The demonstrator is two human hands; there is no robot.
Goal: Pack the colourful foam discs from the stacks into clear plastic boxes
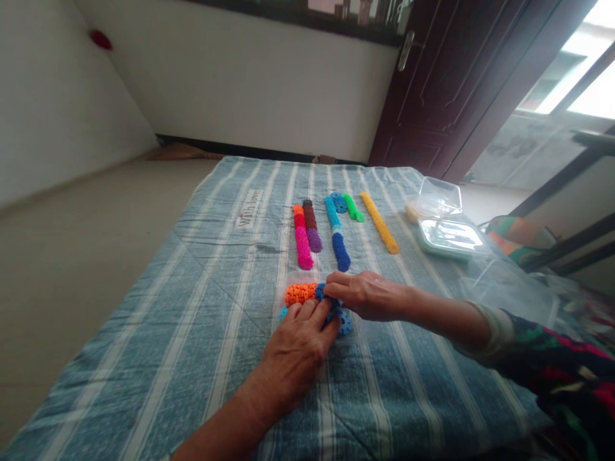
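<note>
A small clear box (291,279) on the striped cloth holds a row of orange pieces (300,294) and several blue pieces (344,323). My left hand (300,342) lies over the box's near side, its fingers bent onto the blue pieces. At the right end of the orange row, my right hand (362,294) has its fingers closed on blue pieces, partly hidden. Beyond the box lie a pink and red row (302,240), a brown and purple row (311,227), a blue row (339,240), a green row (353,208) and a yellow row (379,224).
Clear containers (439,197) and a lidded box (451,237) stand at the right edge of the cloth-covered table (230,288). Another clear tray (509,288) is beside my right forearm. A dark red door (437,83) stands behind the table.
</note>
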